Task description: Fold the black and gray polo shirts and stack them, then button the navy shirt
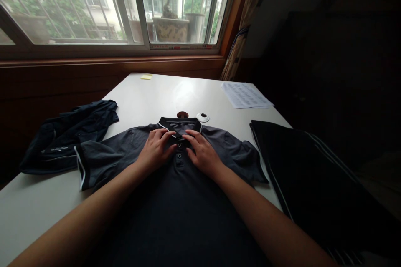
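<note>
A dark grey polo shirt lies face up on the white table, its short sleeves spread to both sides. Its black collar has white edging, and round buttons run down the placket. My left hand rests at the left side of the collar opening, fingers stretched forward and thumb apart. Opposite it, my right hand touches the right collar point with its fingers spread. No object shows in either hand; fingertip contact with the collar cloth is partly hidden.
On the white table, a crumpled dark garment lies left and dark striped trousers lie right, hanging over the edge. Papers, a yellow note and a round white cap beside a brown-rimmed hole sit farther back.
</note>
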A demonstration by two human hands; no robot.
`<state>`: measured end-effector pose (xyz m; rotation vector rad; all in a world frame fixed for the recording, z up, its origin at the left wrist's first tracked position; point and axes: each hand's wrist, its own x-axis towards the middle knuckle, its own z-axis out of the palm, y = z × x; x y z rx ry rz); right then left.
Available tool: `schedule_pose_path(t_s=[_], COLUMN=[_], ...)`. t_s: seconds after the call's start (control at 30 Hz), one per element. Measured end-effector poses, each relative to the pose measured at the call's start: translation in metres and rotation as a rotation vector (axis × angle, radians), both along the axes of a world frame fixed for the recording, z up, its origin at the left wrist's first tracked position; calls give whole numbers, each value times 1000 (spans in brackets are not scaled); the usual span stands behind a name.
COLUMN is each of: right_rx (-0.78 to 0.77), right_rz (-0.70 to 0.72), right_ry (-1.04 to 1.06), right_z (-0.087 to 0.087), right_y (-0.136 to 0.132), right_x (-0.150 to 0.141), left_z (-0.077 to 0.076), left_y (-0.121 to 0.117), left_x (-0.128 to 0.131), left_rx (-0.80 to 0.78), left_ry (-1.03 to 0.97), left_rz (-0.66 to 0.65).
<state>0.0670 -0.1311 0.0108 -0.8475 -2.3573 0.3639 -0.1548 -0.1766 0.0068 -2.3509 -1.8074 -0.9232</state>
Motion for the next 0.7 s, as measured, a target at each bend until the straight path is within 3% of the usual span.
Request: schedule_pose_path(t_s=[0.27,0.7], right_rx=[-34,-108], right_rz=[-61,-112], right_ry=[-24,55], right_z=[-2,1], right_y=[2,9], right_x=[-1,0], left_z=[2,0], left_y=[2,3], left_x=[1,0], left_rx=[-29,-65], left_ry=[-126,-105], left_rz=[-218,-239])
